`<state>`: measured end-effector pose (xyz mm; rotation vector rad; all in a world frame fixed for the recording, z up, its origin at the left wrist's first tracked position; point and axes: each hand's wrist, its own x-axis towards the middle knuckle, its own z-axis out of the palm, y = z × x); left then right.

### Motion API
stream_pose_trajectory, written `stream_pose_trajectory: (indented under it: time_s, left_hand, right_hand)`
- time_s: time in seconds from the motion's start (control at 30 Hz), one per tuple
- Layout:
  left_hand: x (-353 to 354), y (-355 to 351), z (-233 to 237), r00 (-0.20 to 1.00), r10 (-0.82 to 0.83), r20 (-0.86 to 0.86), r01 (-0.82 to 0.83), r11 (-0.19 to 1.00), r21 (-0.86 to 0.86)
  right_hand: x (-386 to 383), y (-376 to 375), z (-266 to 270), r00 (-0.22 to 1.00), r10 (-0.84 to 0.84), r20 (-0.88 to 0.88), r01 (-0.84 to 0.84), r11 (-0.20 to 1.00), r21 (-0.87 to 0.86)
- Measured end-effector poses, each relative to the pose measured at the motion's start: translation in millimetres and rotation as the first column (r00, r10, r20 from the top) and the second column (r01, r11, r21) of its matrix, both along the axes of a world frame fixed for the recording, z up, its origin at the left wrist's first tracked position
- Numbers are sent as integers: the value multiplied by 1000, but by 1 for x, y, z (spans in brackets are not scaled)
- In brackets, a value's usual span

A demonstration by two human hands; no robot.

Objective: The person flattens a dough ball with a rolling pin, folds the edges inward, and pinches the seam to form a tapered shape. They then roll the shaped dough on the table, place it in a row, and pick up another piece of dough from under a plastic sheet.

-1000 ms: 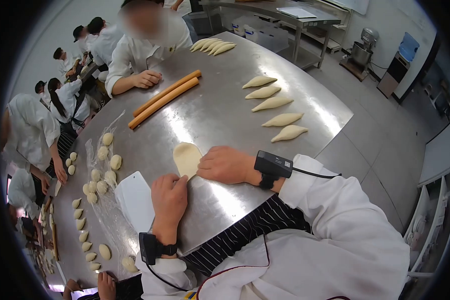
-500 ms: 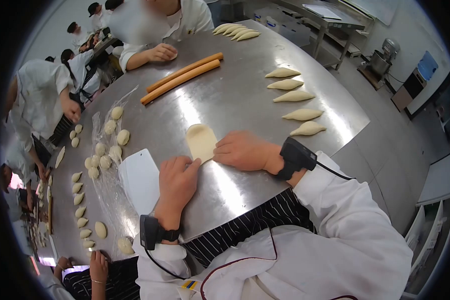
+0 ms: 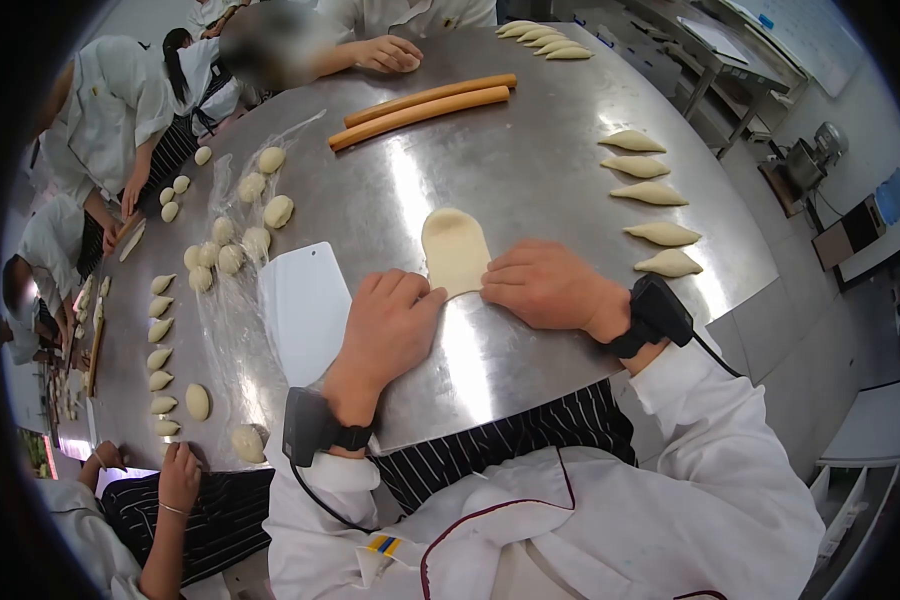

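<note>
A flat, elongated sheet of dough [image 3: 456, 245] lies on the metal table in front of me, rounded and slightly thicker at its far end. My left hand [image 3: 392, 322] has its fingers curled, with the thumb tip at the near left corner of the dough. At the near right corner, my right hand [image 3: 545, 285] is closed, its fingertips pressed against the edge. The undersides of the fingers are hidden. Left of my left hand lies a white plastic scraper [image 3: 308, 310].
Two wooden rolling pins [image 3: 420, 117] lie farther back. Pointed dough pieces [image 3: 662, 234] line the right side. Dough balls [image 3: 230, 258] rest on plastic wrap [image 3: 232, 360] at left, beside a row of small shaped pieces [image 3: 160, 331]. Across the table, a co-worker's hand [image 3: 388, 54] touches dough.
The camera view has shifted, so the table's contents appear farther right and higher. Both my hands stay at the near corners of the dough sheet, which looks much the same.
</note>
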<state>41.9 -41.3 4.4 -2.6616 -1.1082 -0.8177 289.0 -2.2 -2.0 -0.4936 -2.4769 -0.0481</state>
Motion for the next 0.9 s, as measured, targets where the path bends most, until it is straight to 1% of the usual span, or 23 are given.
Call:
stream_pose_trajectory:
  time_s: [0.1,0.17,0.2,0.3,0.37,0.5,0.6,0.67,0.7,0.73,0.77,0.8,0.83,0.87,0.9]
  left_hand:
    - [2,-2,6,1000,-24,-14,23,999,-45]
    - [3,-4,9,999,-41,-15,39,996,-75]
    - [3,-5,11,999,-30,-41,26,996,-87]
    - [2,-6,12,997,-25,-77,17,994,-104]
    - [2,-5,12,996,-33,-86,23,994,-107]
    - [4,-5,13,995,-47,-84,39,995,-94]
    - [5,-5,11,996,-44,-73,37,996,-83]
    - [5,-6,9,997,-38,-69,33,997,-72]
    - [7,-6,7,999,-39,-29,37,995,-89]
    - [8,-5,8,999,-39,12,41,994,-105]
    - [9,-4,9,999,-43,11,44,994,-95]
    - [10,-3,10,996,-92,8,92,990,-110]
    - [11,-3,11,991,-134,6,133,983,-126]
    - [12,-3,10,989,-151,5,150,981,-126]
    - [10,-3,9,992,-128,-9,126,985,-122]
  right_hand:
    - [3,-4,4,1000,-23,0,23,1000,-21]
    - [2,-4,4,999,5,-47,-5,1000,-6]
    - [2,-4,4,999,-7,-43,7,1000,-8]
    - [2,-6,4,1000,-25,-13,25,1000,8]
    - [3,-7,5,998,-33,48,38,995,-98]
    - [2,-9,4,997,-60,56,65,993,-98]
    - [1,-8,1,995,-58,87,64,996,-68]
    - [-2,-7,-2,998,-63,-22,64,998,22]
    - [-4,-7,-3,997,-68,-25,69,997,28]
    - [-7,-7,-3,993,-49,-103,53,998,37]
    - [-8,-7,-2,984,-27,-178,36,998,50]
    - [-7,-6,-2,984,-25,-178,36,998,59]
    - [-3,-6,-2,995,-13,-103,14,1000,4]
    - [-4,-7,-3,999,21,-33,-23,998,-52]
    - [-1,-10,-1,1000,13,-22,-15,998,-69]
